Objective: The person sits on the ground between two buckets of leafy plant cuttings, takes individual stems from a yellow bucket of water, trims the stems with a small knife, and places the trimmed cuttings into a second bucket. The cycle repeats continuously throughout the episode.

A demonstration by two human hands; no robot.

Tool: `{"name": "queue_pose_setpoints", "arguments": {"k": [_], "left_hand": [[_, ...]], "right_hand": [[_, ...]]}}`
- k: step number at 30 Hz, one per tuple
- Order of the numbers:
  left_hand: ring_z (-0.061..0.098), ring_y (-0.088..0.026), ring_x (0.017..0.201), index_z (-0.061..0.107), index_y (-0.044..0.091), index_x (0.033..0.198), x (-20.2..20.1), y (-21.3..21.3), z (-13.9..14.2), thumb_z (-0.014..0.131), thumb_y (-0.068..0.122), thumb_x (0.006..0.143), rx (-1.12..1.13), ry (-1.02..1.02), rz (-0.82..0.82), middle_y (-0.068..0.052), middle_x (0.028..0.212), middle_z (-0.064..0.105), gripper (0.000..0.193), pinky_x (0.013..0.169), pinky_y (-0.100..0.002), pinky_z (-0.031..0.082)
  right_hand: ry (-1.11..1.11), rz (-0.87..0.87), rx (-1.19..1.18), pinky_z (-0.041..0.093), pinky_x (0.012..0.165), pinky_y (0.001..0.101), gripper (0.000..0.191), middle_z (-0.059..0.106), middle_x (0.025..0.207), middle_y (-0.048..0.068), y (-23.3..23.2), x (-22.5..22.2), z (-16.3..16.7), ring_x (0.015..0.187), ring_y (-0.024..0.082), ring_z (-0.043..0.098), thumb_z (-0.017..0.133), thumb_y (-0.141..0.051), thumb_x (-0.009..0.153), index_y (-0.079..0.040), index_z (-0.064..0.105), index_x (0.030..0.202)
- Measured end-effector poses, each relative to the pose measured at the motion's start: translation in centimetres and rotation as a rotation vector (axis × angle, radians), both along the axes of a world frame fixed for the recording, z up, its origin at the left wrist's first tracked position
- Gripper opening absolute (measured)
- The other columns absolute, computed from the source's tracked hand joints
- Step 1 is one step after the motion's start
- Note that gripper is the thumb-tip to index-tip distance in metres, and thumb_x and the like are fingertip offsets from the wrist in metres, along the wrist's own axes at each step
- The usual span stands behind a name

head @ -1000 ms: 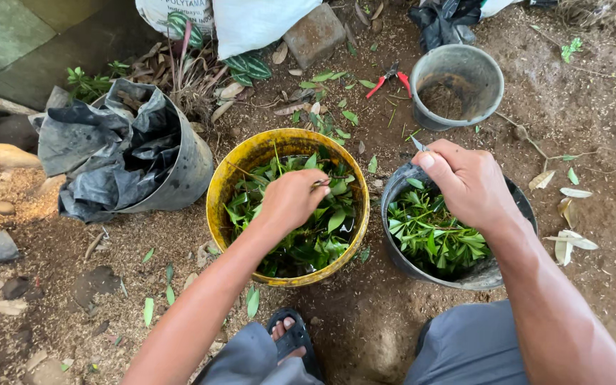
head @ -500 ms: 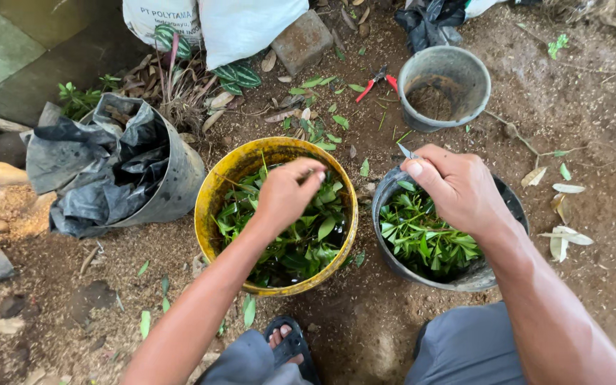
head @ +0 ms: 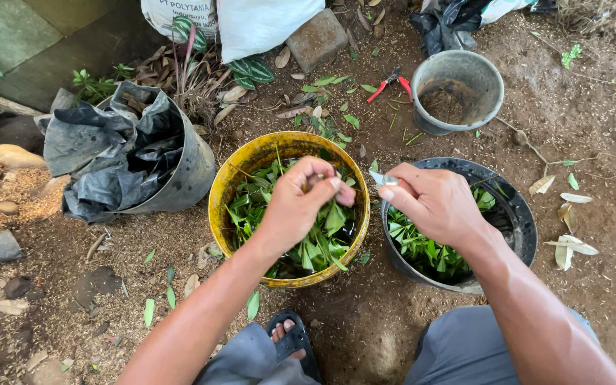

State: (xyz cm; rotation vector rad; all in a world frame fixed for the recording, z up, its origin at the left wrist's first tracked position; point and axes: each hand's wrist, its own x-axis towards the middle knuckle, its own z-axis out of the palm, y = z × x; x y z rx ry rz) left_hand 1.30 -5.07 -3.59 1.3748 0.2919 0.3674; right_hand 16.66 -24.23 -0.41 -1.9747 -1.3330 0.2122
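My left hand [head: 301, 205] hovers over a yellow bucket [head: 224, 187] full of green leaves, its fingers pinched on a leafy stem. Just to the right, my right hand [head: 433, 203] is over the near rim of a black bucket [head: 525, 221] that also holds green cuttings. It is closed around a small knife whose blade [head: 378, 177] points left toward the left hand. The two hands are a short gap apart, between the two buckets.
A grey pot [head: 485, 78] with soil stands at the back right, with red-handled pruners [head: 392, 82] lying beside it. A grey pot lined with black plastic [head: 126, 153] sits left. White sacks [head: 251, 21] and a paving block [head: 316, 39] lie behind. My sandalled foot [head: 290, 339] rests on the dirt.
My left hand has lifted a stem out of the yellow bucket and moved right. My right hand has shifted left off the black bucket toward it, blade now pointing at the stem.
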Motion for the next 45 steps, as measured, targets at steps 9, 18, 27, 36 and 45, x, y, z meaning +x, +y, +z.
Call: {"name": "queue_pose_setpoints", "arguments": {"k": [9, 18, 27, 36, 45], "left_hand": [[0.061, -0.007, 0.073, 0.067, -0.003, 0.118, -0.3, -1.9, -0.7, 0.057, 0.012, 0.105, -0.028, 0.028, -0.120, -0.004, 0.091, 0.071, 0.022, 0.065, -0.024, 0.052], [0.054, -0.004, 0.067, 0.069, 0.000, 0.114, -0.7, -2.4, -0.4, 0.056, 0.013, 0.106, 0.020, 0.088, -0.122, 0.001, 0.087, 0.069, 0.020, 0.060, -0.020, 0.046], [0.054, -0.004, 0.065, 0.070, 0.002, 0.109, -2.1, -1.9, -0.2, 0.061, 0.017, 0.103, 0.166, 0.145, -0.081, -0.001, 0.084, 0.071, 0.019, 0.058, -0.022, 0.045], [0.066, -0.014, 0.082, 0.068, 0.004, 0.110, -1.4, 3.9, -1.1, 0.074, 0.026, 0.093, 0.703, 0.320, 0.136, -0.008, 0.094, 0.073, 0.029, 0.075, -0.031, 0.054], [0.070, -0.037, 0.085, 0.073, 0.007, 0.101, 4.6, 1.3, -6.1, 0.072, 0.018, 0.080, 1.285, 0.310, -0.093, -0.017, 0.094, 0.074, 0.023, 0.075, -0.049, 0.054]], "right_hand": [[-0.186, 0.051, -0.057, 0.047, 0.053, 0.0420, 0.038, 0.062, 0.062, 0.006, 0.3, -0.8, 0.8, 0.057, 0.030, 0.062, 0.068, -0.045, 0.090, -0.010, 0.064, 0.078], [-0.211, 0.088, -0.041, 0.046, 0.051, 0.0435, 0.044, 0.064, 0.062, 0.006, 0.4, -0.8, 0.3, 0.056, 0.031, 0.063, 0.069, -0.052, 0.087, -0.010, 0.064, 0.074], [-0.080, -0.407, -0.361, 0.051, 0.066, 0.0478, 0.049, 0.070, 0.076, 0.016, 0.2, 3.1, 1.9, 0.074, 0.037, 0.068, 0.060, -0.058, 0.098, -0.011, 0.072, 0.090], [0.100, -0.379, 0.019, 0.052, 0.070, 0.0411, 0.040, 0.069, 0.078, 0.016, -2.4, 4.9, -1.2, 0.073, 0.027, 0.070, 0.055, -0.042, 0.101, -0.006, 0.071, 0.109], [0.058, -0.286, -0.040, 0.051, 0.066, 0.0423, 0.037, 0.067, 0.073, 0.016, -1.9, 3.3, 0.3, 0.067, 0.032, 0.069, 0.056, -0.041, 0.101, -0.008, 0.070, 0.105]]}}
